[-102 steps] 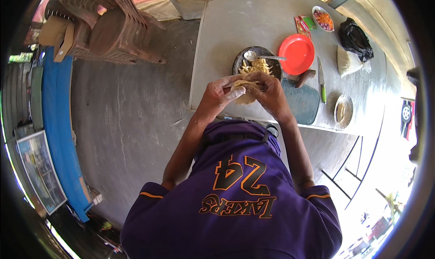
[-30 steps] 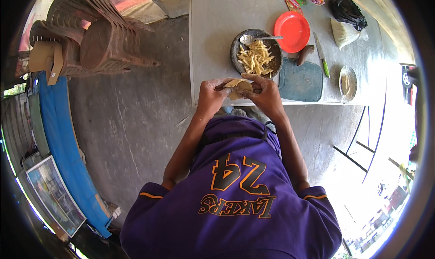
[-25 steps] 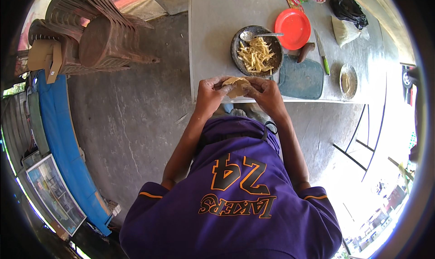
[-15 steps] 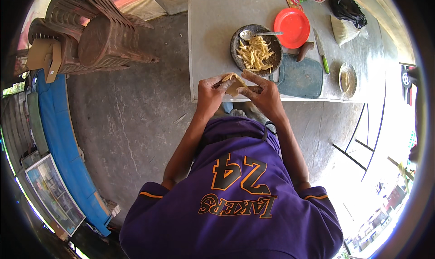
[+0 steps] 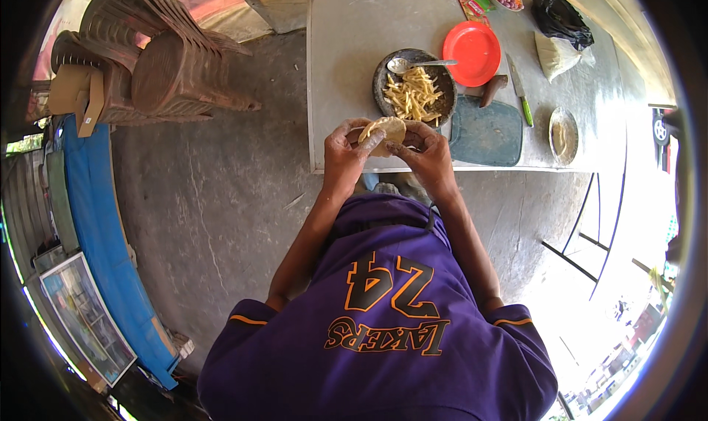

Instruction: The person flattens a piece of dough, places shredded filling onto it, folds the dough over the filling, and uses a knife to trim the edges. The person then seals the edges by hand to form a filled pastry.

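Grip of the left hand (image 5: 345, 150) is narrow, thumb and fingers pinching one side of a thin, pale beige, dough-like round (image 5: 391, 131); the right hand (image 5: 428, 154) pinches its opposite side in the same way, and whitish residue coats the fingers of both. The round is held up, slightly curved, at the near edge of the grey metallic tabletop (image 5: 343, 45), just on the person's side of a dark, round, stone-like bowl (image 5: 448, 91). Pale yellow, thin-cut strips (image 5: 411, 95) lie heaped in that bowl, and a silver metal spoon (image 5: 399, 65) rests there, its handle reaching over the far rim to a round red plate (image 5: 472, 52). Right of the bowl lies a dark grey-green, rounded-corner board (image 5: 487, 132), with a curved brown pestle (image 5: 493, 91) at its far edge. Farther right are a knife with a bright green handle (image 5: 518, 88) and an oval silver dish (image 5: 571, 152) holding something beige.
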A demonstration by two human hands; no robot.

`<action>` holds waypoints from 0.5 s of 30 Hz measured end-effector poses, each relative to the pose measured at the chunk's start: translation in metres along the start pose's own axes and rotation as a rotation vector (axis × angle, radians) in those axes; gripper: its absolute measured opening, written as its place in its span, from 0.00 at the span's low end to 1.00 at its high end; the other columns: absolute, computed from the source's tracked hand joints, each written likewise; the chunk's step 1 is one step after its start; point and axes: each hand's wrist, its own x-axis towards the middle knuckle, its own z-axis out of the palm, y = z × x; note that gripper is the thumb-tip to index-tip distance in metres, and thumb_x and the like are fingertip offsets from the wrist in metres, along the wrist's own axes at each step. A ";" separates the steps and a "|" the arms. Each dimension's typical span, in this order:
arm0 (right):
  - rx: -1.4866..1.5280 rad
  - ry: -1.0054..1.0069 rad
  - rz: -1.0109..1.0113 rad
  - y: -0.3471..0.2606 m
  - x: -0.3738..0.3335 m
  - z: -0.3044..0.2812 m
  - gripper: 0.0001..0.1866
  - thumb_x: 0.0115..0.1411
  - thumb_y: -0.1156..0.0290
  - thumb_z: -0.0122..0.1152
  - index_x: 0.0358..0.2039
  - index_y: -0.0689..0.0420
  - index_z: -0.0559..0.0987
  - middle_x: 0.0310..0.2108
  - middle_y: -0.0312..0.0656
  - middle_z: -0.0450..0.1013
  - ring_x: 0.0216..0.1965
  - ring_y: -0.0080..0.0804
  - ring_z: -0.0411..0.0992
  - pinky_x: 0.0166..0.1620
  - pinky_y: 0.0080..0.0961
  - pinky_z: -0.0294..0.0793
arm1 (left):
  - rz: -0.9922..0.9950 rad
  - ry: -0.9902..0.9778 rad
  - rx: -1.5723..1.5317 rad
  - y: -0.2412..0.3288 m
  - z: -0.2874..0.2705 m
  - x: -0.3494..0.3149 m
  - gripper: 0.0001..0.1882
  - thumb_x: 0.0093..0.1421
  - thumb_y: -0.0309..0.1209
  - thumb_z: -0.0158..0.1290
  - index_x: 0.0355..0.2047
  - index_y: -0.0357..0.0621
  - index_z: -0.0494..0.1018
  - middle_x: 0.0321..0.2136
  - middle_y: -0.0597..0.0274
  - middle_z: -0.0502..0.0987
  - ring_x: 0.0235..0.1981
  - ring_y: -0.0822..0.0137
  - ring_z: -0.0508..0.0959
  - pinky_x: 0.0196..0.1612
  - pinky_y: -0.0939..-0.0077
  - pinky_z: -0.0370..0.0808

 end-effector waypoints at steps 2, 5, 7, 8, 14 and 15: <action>-0.100 0.020 0.012 -0.006 -0.002 -0.002 0.20 0.57 0.72 0.70 0.48 0.66 0.78 0.39 0.44 0.82 0.40 0.26 0.80 0.46 0.24 0.78 | 0.046 -0.034 -0.044 0.002 0.002 0.000 0.17 0.60 0.23 0.60 0.50 0.31 0.75 0.39 0.56 0.82 0.36 0.72 0.82 0.40 0.77 0.83; -0.172 0.040 0.003 -0.012 -0.005 -0.003 0.21 0.57 0.72 0.70 0.49 0.66 0.78 0.38 0.44 0.82 0.40 0.27 0.80 0.47 0.24 0.78 | 0.052 -0.046 0.059 0.004 0.003 0.001 0.16 0.62 0.22 0.58 0.50 0.29 0.75 0.38 0.54 0.82 0.36 0.71 0.82 0.39 0.77 0.82; -0.078 0.063 -0.041 -0.012 -0.006 0.001 0.22 0.58 0.71 0.70 0.50 0.66 0.78 0.39 0.45 0.81 0.41 0.27 0.80 0.47 0.25 0.79 | 0.050 -0.020 0.046 0.003 0.003 0.001 0.14 0.63 0.23 0.57 0.49 0.29 0.76 0.39 0.55 0.82 0.37 0.71 0.81 0.39 0.77 0.82; 0.025 0.083 -0.076 -0.010 -0.007 0.005 0.22 0.58 0.71 0.70 0.51 0.67 0.77 0.39 0.46 0.81 0.41 0.28 0.80 0.46 0.25 0.79 | 0.054 0.002 -0.030 0.001 0.004 0.001 0.14 0.64 0.24 0.57 0.48 0.29 0.77 0.39 0.55 0.82 0.37 0.71 0.81 0.39 0.77 0.81; 0.111 -0.015 0.092 -0.003 -0.008 0.008 0.17 0.61 0.68 0.67 0.46 0.68 0.80 0.36 0.46 0.82 0.37 0.27 0.80 0.41 0.24 0.80 | 0.082 0.032 -0.134 -0.004 0.006 0.001 0.12 0.64 0.24 0.57 0.47 0.30 0.78 0.40 0.56 0.82 0.38 0.71 0.81 0.42 0.78 0.81; 0.115 -0.027 0.138 -0.003 -0.008 0.007 0.16 0.62 0.68 0.66 0.44 0.68 0.81 0.34 0.46 0.82 0.36 0.26 0.80 0.40 0.24 0.80 | 0.073 0.042 -0.123 -0.004 0.006 0.001 0.12 0.64 0.24 0.57 0.46 0.30 0.78 0.40 0.56 0.82 0.38 0.71 0.81 0.42 0.78 0.80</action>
